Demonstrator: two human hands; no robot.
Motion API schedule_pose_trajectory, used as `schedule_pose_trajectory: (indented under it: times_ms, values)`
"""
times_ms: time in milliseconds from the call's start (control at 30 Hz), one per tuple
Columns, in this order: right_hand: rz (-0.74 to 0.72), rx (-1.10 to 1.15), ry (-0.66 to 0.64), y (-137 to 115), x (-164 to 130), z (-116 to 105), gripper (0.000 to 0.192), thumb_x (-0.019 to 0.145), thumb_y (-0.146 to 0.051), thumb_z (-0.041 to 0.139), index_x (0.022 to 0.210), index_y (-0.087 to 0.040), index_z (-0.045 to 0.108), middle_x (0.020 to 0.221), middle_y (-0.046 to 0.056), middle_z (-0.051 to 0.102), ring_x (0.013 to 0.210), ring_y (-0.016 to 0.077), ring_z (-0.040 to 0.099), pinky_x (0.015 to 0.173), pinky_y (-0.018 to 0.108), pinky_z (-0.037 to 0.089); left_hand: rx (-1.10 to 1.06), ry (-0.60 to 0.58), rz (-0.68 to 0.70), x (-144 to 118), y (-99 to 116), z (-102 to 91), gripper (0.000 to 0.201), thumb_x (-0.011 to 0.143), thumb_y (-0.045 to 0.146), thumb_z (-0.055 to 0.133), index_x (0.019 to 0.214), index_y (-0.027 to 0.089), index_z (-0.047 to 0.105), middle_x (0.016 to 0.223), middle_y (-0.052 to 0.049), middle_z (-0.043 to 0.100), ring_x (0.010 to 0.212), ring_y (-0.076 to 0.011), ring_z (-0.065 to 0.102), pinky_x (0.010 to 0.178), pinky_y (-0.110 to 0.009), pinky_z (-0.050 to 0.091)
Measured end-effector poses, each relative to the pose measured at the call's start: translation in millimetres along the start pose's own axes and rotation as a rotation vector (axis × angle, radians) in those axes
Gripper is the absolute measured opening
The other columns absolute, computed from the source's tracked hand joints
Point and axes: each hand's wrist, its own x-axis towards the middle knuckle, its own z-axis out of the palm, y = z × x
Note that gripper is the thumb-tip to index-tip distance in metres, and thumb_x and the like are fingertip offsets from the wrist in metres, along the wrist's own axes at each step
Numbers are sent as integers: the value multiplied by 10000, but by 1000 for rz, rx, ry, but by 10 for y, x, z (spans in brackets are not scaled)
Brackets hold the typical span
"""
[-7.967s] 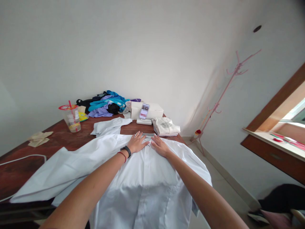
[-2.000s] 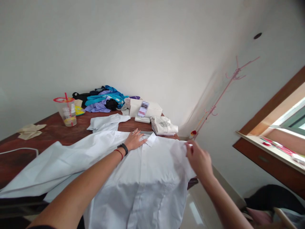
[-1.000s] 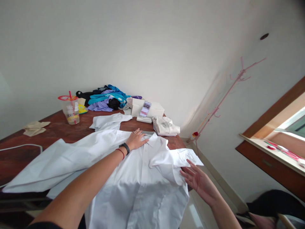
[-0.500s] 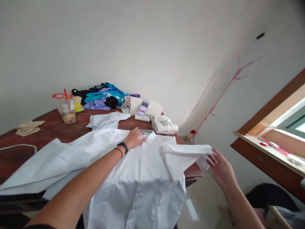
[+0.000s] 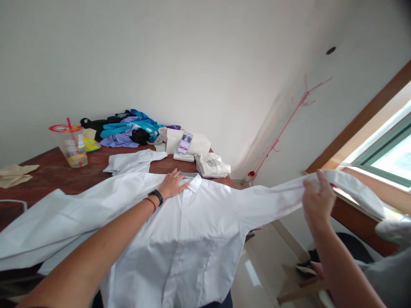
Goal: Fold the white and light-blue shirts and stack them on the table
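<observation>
A white button-up shirt (image 5: 199,222) lies front up over the table's near edge, its lower part hanging down. My left hand (image 5: 173,185) rests flat beside the collar (image 5: 195,184), fingers stretched out and pressing on the cloth. Out past the table's right side, my right hand (image 5: 318,197) is closed around the shirt's sleeve (image 5: 272,201) and holds it stretched in the air. The sleeve's far end trails beyond that hand toward the window. To the left, the other sleeve (image 5: 64,218) is spread across the table.
On the dark wooden table (image 5: 93,164) stand a plastic cup (image 5: 73,149) with a straw, a clothes pile (image 5: 128,130), a white box (image 5: 199,143) and folded white cloth (image 5: 212,164). Another white garment (image 5: 135,160) lies behind the shirt. A pink coat rack (image 5: 282,128) leans in the corner.
My right hand has raised the sleeve and drawn it outward to the right, so it now stretches out straight. My left hand stays by the collar. The view has turned slightly right.
</observation>
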Motion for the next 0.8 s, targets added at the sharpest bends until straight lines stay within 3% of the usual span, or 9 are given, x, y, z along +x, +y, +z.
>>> schedule_pose_trajectory:
  times_ms: [33, 100, 200, 300, 367, 467, 567, 667, 800]
  values:
    - [-135, -48, -52, -179, -150, 75, 659, 897, -387, 541, 1472, -65, 519, 1416, 224, 560, 1324, 361, 503, 1141, 528, 347, 1, 15, 5, 3, 10, -15, 586, 960, 633, 472, 1350, 230, 642, 1532, -141, 501, 1491, -374, 323, 1171, -602, 305]
    - [-387, -122, -243, -557, -591, 248, 652, 946, -419, 495, 1526, -122, 455, 1460, 198, 529, 1415, 391, 398, 1192, 629, 204, -20, 70, 36, 18, 39, -77, 564, 977, 594, 453, 1360, 217, 624, 1551, -131, 480, 1506, -362, 297, 1189, -598, 271]
    - [-643, -178, -708, -990, -1413, 502, 645, 968, -400, 520, 1579, -252, 376, 1518, 156, 481, 1470, 407, 316, 1192, 703, 64, -178, 197, 52, 48, 95, -276, 573, 991, 578, 398, 1293, 166, 656, 1515, -150, 517, 1507, -351, 296, 1213, -570, 241]
    - [-795, -116, -1207, -1107, -2046, 661, 690, 947, -512, 594, 1566, -280, 396, 1631, 163, 334, 1526, 443, 183, 1170, 735, 116, -478, 206, -9, 27, 120, -583, 638, 990, 632, 339, 1237, 148, 673, 1394, -166, 623, 1360, -337, 517, 1140, -513, 394]
    - [-792, -57, -1392, -1043, -2253, 687, 725, 950, -544, 593, 1578, -261, 368, 1688, 171, 174, 1543, 433, 135, 1170, 705, 197, -599, 122, -58, -46, 100, -803, 687, 999, 661, 266, 1245, 157, 663, 1305, -155, 684, 1174, -311, 662, 996, -473, 523]
    - [-746, 45, -1448, -884, -2313, 629, 661, 994, -491, 543, 1579, -238, 365, 1694, 159, 135, 1552, 368, 153, 1206, 614, 239, -691, -139, -200, -239, 45, -1066, 818, 979, 723, 121, 1275, 174, 650, 1230, -152, 724, 993, -296, 735, 792, -420, 592]
    - [-717, 161, -1388, -748, -2267, 524, 487, 1019, -370, 503, 1480, -212, 521, 1653, 136, 302, 1533, 289, 267, 1232, 504, 276, -595, -371, -151, -469, 40, -1167, 718, 899, 788, 376, 1292, 256, 654, 1226, -105, 734, 1033, -299, 729, 824, -391, 591]
    - [-703, 214, -1334, -629, -2234, 449, 424, 1005, -294, 508, 1407, -200, 599, 1566, 130, 467, 1481, 266, 387, 1221, 465, 327, -245, -356, 33, -628, 128, -1151, 690, 690, 610, 780, 1291, 295, 655, 1243, -78, 723, 1140, -352, 685, 913, -406, 569]
    - [-660, 177, -1279, -484, -2182, 440, 420, 1004, -330, 519, 1392, -203, 615, 1552, 124, 486, 1467, 284, 409, 1215, 468, 342, 139, -324, 41, -594, 375, -1259, 457, 789, 292, 670, 1243, 243, 655, 1069, -94, 746, 990, -356, 718, 756, -402, 563]
